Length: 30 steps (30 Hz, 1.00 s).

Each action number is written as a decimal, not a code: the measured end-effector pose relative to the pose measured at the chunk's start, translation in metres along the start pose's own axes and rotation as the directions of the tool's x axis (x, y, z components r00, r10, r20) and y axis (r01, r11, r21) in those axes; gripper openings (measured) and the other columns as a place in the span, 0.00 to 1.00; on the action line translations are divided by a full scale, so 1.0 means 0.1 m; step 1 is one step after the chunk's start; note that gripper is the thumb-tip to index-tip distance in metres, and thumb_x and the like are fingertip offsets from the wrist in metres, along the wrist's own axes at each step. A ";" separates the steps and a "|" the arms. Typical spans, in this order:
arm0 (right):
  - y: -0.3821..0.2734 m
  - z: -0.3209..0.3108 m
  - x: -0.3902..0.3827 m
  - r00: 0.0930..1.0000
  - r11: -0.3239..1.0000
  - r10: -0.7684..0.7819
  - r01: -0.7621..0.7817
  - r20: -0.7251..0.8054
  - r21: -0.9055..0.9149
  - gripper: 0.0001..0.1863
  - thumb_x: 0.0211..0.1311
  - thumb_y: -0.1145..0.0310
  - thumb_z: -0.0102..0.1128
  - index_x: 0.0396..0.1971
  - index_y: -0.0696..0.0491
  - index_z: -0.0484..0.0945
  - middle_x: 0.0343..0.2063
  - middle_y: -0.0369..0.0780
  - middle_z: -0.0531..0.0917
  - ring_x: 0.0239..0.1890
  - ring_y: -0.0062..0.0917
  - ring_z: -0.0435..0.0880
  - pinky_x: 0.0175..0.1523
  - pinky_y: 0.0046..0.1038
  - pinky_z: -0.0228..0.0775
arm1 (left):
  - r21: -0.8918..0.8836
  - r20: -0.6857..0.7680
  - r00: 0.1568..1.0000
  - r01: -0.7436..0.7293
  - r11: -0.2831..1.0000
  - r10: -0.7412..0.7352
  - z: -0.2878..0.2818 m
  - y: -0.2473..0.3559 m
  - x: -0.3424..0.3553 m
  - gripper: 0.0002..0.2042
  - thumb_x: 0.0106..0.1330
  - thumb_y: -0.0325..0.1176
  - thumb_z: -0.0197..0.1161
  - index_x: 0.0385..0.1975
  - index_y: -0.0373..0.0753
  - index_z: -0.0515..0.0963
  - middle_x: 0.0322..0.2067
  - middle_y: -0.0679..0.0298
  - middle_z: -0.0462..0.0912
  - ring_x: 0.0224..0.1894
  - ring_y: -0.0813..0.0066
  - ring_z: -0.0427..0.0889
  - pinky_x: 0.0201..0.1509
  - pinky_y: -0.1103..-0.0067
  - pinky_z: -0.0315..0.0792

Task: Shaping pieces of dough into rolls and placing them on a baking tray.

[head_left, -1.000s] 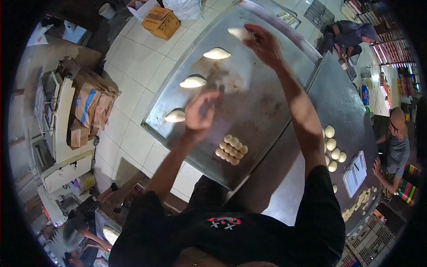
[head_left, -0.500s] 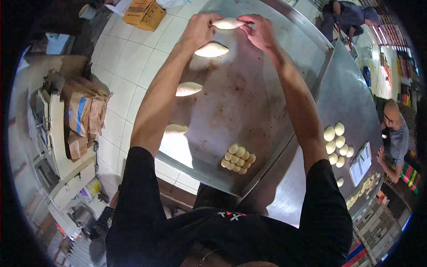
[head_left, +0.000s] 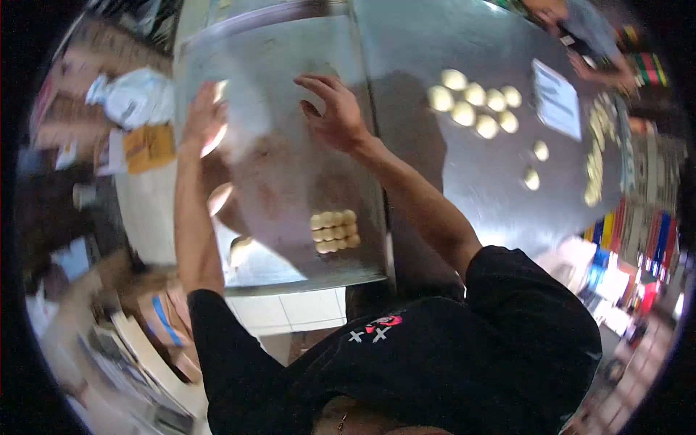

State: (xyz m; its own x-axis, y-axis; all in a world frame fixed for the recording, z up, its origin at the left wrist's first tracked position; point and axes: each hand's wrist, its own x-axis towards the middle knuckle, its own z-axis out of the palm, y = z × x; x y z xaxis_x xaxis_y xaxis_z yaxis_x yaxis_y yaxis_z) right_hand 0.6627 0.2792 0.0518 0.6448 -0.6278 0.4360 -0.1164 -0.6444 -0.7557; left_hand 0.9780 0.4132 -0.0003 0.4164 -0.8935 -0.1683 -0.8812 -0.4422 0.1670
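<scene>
- Lying on the left edge of a large metal baking tray [head_left: 290, 51], an oval dough piece [head_left: 215, 138] sits under the person's left hand [head_left: 201, 114]; the view is blurred here, so I cannot tell whether the fingers grip it or merely rest on it.
- Two further oval dough pieces follow down the same left edge: one [head_left: 220, 197] just below the left forearm, another [head_left: 239, 250] nearer the tray's near corner.
- The right hand [head_left: 335, 112] hovers over the middle of the tray, fingers spread wide and slightly curled, holding nothing.
- A tight cluster of small dough balls [head_left: 334, 230] lies on the tray near its near edge, well apart from both hands.
- The tray rests on a steel table [head_left: 464, 188], overhanging its left side above a tiled floor [head_left: 304, 312].
- To the right on the table lie a loose group of larger dough balls [head_left: 475, 105], two single balls below them, and a white sheet of paper [head_left: 557, 98].
- At the far right corner, another person [head_left: 580, 25] leans at the table.
- Cardboard boxes [head_left: 148, 148] and a white bag [head_left: 138, 98] lie on the floor to the left.
</scene>
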 end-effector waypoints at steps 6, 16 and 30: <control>0.49 -2.62 -1.76 0.603 0.717 0.455 -0.684 -0.656 -0.132 0.26 0.54 0.72 0.66 0.55 0.58 0.75 0.49 0.47 0.83 0.53 0.39 0.82 0.60 0.37 0.72 | -0.327 -0.530 0.837 -0.054 0.943 -0.136 -0.12 1.34 -0.54 0.37 0.72 0.51 0.53 0.75 0.41 0.49 0.75 0.45 0.43 0.77 0.50 0.43 0.78 0.60 0.39; 1.22 -4.21 -2.95 0.549 0.528 0.688 -0.827 -0.475 -0.192 0.18 0.54 0.63 0.69 0.45 0.52 0.84 0.51 0.42 0.85 0.51 0.34 0.84 0.52 0.31 0.77 | -0.917 -0.243 0.963 -0.190 0.351 -0.113 0.74 4.84 -2.47 0.25 0.65 0.25 0.61 0.63 0.36 0.70 0.61 0.54 0.74 0.63 0.59 0.73 0.64 0.67 0.69; 0.36 -3.70 -3.65 0.853 0.867 0.497 -0.496 -0.160 0.046 0.16 0.63 0.66 0.65 0.49 0.53 0.83 0.52 0.45 0.83 0.49 0.30 0.85 0.55 0.35 0.76 | -0.851 0.183 0.959 0.265 0.454 -0.216 1.13 6.07 -2.80 0.16 0.65 0.44 0.66 0.39 0.36 0.86 0.33 0.53 0.88 0.37 0.58 0.87 0.43 0.69 0.78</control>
State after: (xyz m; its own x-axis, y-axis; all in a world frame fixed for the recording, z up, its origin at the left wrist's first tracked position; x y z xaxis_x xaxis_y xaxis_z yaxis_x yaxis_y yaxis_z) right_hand 0.1435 0.3237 0.0462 0.3711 -0.9256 0.0749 -0.3865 -0.2273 -0.8939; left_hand 0.3009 0.4040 0.0389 0.5488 -0.7468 -0.3758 -0.0993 -0.5045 0.8577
